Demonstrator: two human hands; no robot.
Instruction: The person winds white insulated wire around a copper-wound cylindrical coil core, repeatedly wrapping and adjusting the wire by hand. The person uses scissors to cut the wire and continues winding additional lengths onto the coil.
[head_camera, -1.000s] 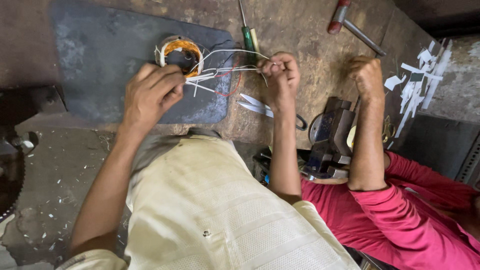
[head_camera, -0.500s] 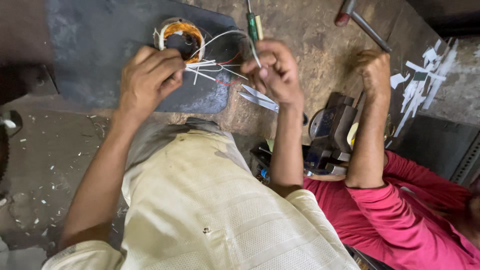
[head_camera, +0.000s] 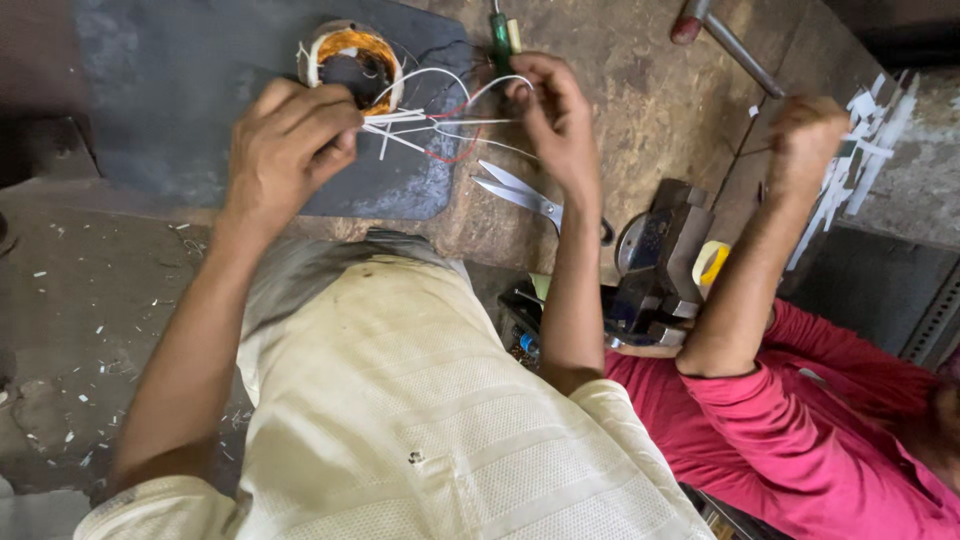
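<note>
The copper-wound coil (head_camera: 352, 62) lies on a dark mat (head_camera: 150, 90) near the far edge of the worn workbench (head_camera: 620, 90), its white and red lead wires (head_camera: 440, 125) fanning out to the right. The left hand (head_camera: 290, 140) is closed, pinching the leads close to the coil. The right hand (head_camera: 555, 115) is curled around the far ends of the same wires, holding them taut. The winding looks complete and taped, while the leads are loose and unjoined, so the wiring seems unfinished. Scissors (head_camera: 520, 190) rest near the bench's front edge, a green screwdriver (head_camera: 500, 30) behind. A co-worker's hand (head_camera: 805, 130) in a red sleeve is fisted at the right corner.
</note>
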